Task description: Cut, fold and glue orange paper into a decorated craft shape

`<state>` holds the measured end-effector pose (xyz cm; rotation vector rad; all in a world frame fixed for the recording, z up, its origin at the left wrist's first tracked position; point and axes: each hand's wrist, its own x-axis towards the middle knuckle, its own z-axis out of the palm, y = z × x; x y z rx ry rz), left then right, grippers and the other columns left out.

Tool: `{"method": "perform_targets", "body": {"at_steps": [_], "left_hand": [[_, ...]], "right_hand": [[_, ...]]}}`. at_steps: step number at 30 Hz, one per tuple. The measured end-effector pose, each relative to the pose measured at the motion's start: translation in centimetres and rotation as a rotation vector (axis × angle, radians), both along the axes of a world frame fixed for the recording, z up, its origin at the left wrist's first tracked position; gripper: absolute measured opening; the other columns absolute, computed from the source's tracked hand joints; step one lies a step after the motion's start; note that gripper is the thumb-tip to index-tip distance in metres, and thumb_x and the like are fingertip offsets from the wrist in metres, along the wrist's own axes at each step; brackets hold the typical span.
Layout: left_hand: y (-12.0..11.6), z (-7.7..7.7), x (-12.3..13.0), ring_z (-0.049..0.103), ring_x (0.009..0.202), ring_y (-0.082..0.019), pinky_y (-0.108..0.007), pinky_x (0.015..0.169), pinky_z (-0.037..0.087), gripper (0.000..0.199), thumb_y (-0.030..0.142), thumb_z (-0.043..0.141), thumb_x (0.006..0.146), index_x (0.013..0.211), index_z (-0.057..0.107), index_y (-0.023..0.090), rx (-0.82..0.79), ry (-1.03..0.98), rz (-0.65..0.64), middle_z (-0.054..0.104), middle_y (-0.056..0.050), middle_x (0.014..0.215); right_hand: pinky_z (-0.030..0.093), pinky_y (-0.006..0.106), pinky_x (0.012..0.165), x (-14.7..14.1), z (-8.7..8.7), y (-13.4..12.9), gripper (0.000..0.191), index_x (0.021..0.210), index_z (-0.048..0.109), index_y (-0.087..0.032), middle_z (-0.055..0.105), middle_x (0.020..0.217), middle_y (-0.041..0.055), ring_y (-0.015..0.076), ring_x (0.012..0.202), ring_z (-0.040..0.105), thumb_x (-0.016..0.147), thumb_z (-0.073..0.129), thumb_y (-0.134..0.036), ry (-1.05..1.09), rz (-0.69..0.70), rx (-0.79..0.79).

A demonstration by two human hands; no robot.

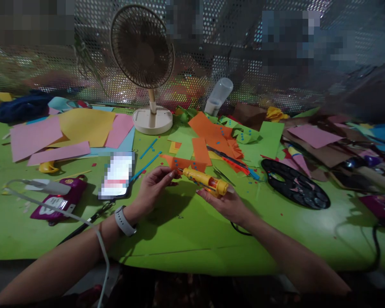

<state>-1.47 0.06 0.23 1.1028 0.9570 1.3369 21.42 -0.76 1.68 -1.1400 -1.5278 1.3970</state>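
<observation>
My right hand (226,206) is wrapped round a yellow hot glue gun (205,179), its nozzle pointing left. A cord shows below that wrist. My left hand (158,184), with a grey watch band (123,220) at the wrist, is closed in a pinch just by the nozzle. Between its thumb and fingers appears to be the lower edge of an orange paper piece (189,162) with blue dots; the fingertips partly hide the contact. Beyond the hands, more orange paper (201,152) and light green paper (183,147) overlap on the green tabletop (186,231).
A phone (117,175) and a purple device (78,188) with a white cable lie left. Behind stand a fan (152,119) and a tilted clear bottle (221,92). On the right are a black palette (295,199), a pink-and-yellow cone (298,160) and another purple device (378,209).
</observation>
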Motion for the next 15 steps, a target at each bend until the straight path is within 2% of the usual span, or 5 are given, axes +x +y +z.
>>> {"method": "perform_targets", "body": {"at_steps": [8, 15], "left_hand": [[-0.02, 0.38, 0.10, 0.072, 0.086, -0.016, -0.027, 0.073, 0.063, 0.017, 0.035, 0.077, 0.084, 0.092, 0.072, 0.021, 0.009, 0.022, -0.004, 0.076, -0.003, 0.091], [0.09, 0.07, -0.13, 0.072, 0.085, -0.015, -0.027, 0.073, 0.064, 0.013, 0.032, 0.074, 0.086, 0.093, 0.072, 0.021, 0.071, 0.075, 0.007, 0.076, -0.003, 0.092]], "right_hand": [[0.061, 0.040, 0.095, -0.07, 0.20, -0.11, 0.038, 0.104, 0.068, -0.020, 0.075, 0.112, 0.0107, 0.0257, 0.101, 0.073, 0.075, 0.077, -0.044, -0.021, -0.002, -0.006], [0.062, 0.035, 0.086, -0.08, 0.22, 0.00, 0.035, 0.100, 0.069, -0.019, 0.074, 0.105, 0.0102, 0.0232, 0.095, 0.072, 0.078, 0.074, -0.046, -0.057, 0.028, 0.049]]}}
